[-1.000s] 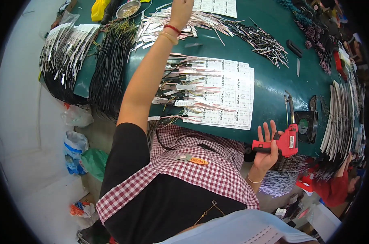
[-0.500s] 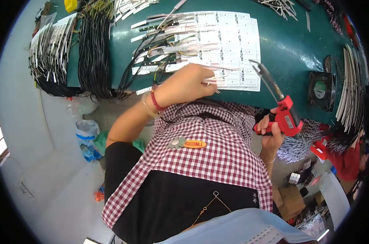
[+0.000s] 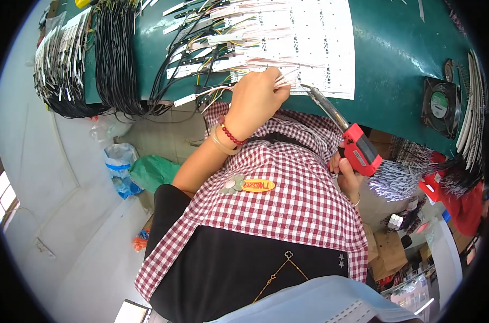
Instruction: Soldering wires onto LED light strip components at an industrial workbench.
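Note:
Near the front edge of the table, my left hand (image 3: 259,97) pinches a few thin pale wires (image 3: 286,79) over the lower edge of white printed board sheets (image 3: 336,48). My right hand (image 3: 347,173) grips a red and black soldering gun (image 3: 363,151) by its handle. The gun's metal tip points up and left, just right of the pinched wires; whether it touches them I cannot tell. White strips (image 3: 223,65) with coloured wires and black cables lie across the left part of the sheets.
Bundled black cables (image 3: 115,59) hang over the table edge at left, beside a row of white strips with black leads (image 3: 64,59). A black fan (image 3: 440,107) sits at the table's right, near a bundle of grey sleeved wires (image 3: 473,113). Bags lie on the floor.
The soldering gun has moved left, bringing its tip close to the wires in my left hand. My left hand still pinches wires, and the whole view has shifted somewhat.

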A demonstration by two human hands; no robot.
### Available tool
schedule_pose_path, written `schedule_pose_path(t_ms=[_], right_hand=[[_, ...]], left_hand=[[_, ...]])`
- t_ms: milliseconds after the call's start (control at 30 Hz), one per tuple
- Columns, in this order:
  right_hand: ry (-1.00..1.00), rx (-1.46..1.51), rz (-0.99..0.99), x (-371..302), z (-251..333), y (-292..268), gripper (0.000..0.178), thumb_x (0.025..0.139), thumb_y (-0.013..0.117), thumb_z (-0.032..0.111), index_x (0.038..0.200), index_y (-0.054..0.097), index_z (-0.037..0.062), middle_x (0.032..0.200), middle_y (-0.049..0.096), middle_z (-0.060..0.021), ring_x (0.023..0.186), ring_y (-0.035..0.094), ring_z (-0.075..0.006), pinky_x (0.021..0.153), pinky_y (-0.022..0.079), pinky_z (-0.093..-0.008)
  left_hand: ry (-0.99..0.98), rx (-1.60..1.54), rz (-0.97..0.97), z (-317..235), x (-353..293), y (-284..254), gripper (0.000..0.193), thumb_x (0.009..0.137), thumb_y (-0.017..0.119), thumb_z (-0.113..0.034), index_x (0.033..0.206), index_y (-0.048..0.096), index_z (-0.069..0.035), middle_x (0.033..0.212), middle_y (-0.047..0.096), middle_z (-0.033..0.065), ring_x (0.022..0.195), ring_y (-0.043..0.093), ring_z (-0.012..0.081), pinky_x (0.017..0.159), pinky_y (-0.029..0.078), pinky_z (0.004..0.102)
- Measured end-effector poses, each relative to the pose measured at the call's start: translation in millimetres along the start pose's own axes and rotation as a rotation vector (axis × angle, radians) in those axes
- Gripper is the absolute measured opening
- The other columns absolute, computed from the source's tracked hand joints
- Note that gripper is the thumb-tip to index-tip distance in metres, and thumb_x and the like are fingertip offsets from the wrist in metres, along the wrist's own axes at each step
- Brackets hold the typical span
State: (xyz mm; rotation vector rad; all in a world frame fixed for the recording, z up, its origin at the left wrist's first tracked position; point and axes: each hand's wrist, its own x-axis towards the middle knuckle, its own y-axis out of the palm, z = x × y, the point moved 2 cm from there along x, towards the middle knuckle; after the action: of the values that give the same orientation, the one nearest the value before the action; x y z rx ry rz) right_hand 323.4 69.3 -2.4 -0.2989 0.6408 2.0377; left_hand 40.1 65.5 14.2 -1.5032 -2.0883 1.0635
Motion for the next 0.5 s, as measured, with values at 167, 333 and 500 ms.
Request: schedule_pose_path(t_ms=[167, 333, 500], right_hand=[[-0.029, 0.021, -0.007, -0.8, -1.2, 1.7, 0.042, 0.086, 0.058, 0.017, 0.119, 0.043, -0.0026, 0.068, 0.045, -0.0039, 0.058, 0.041, -0.0114, 0.057, 0.038, -0.0280], [-0.106, 0.013, 0.006, 3.0, 6.9, 0.8, 0.039, 0.086, 0.055, 0.019, 0.116, 0.043, -0.0032, 0.065, 0.044, -0.0047, 0.053, 0.040, -0.0118, 0.052, 0.037, -0.0286], [-0.139, 0.008, 0.017, 5.6, 10.9, 3.3, 0.038, 0.087, 0.054, 0.019, 0.115, 0.042, -0.0037, 0.064, 0.044, -0.0051, 0.053, 0.040, -0.0119, 0.051, 0.037, -0.0285]], left_hand=[[0.229, -0.082, -0.095, -8.2, -4.0, -9.1, 0.016, 0.075, 0.065, -0.013, 0.081, 0.055, -0.002, 0.078, 0.057, 0.0147, 0.067, 0.059, 0.0331, 0.057, 0.047, 0.0401], [0.264, 0.024, -0.060, -22.7, -12.6, -30.7, 0.018, 0.073, 0.067, -0.005, 0.086, 0.054, -0.003, 0.082, 0.052, 0.0122, 0.070, 0.057, 0.0317, 0.060, 0.046, 0.0373], [0.306, 0.036, -0.144, -24.4, -10.5, -46.9, 0.020, 0.073, 0.067, -0.002, 0.086, 0.052, -0.001, 0.079, 0.053, 0.0133, 0.069, 0.056, 0.0325, 0.060, 0.045, 0.0371]])
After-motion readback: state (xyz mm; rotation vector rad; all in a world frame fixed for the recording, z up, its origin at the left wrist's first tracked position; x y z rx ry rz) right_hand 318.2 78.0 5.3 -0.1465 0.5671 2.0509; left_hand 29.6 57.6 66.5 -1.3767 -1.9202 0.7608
